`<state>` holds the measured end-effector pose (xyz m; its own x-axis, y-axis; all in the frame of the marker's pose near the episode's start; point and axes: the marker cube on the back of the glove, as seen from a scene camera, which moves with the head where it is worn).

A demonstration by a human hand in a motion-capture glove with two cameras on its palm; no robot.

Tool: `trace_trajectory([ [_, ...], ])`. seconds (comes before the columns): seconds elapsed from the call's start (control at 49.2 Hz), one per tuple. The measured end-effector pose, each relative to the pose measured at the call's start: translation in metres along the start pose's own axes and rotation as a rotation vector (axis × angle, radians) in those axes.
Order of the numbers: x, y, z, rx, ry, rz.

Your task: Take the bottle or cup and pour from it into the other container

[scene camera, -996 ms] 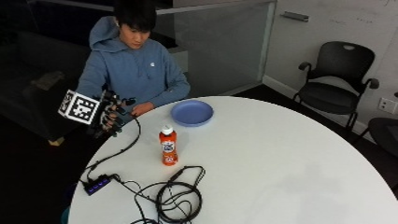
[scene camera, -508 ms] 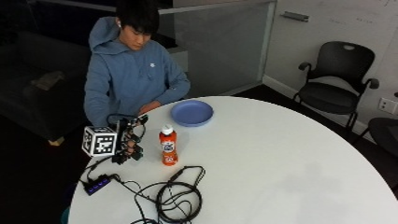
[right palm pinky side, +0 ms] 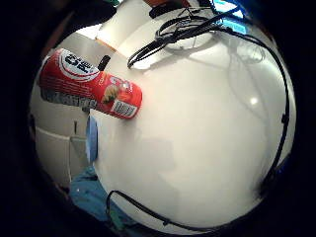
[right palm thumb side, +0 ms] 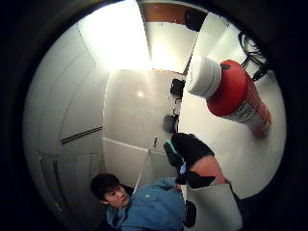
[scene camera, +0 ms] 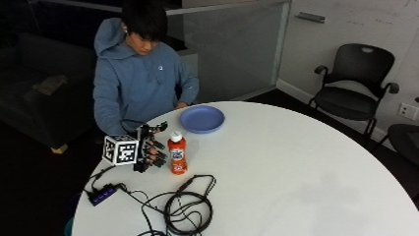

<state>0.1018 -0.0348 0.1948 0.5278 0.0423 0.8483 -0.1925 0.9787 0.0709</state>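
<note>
Round white table [scene camera: 294,162]: gloved right hand [scene camera: 149,150] beside upright orange plastic bottle [scene camera: 176,153], fingers spread, grasping nothing. Bottle likely light, smooth; grip mid-body.

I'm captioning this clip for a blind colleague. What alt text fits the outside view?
A seated person's black-gloved right hand reaches beside an upright orange bottle with a white cap on a round white table, not yet gripping it. A blue plate lies beyond the bottle, and coiled black cables lie nearer the camera.

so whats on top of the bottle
A white cap sits on the orange bottle, which stands upright on the table. Nothing rests on the cap. The label hides what is inside.
</note>
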Motion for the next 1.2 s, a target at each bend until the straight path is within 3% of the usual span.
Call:
trace_trajectory([
  [0.468, 0.010, 0.004, -0.008, 0.003, 0.008, 0.026],
  [0.793, 0.019, -0.015, 0.038, -0.066, -0.072, 0.048],
  [1.2, 0.012, -0.034, 0.077, 0.156, -0.253, 0.011],
])
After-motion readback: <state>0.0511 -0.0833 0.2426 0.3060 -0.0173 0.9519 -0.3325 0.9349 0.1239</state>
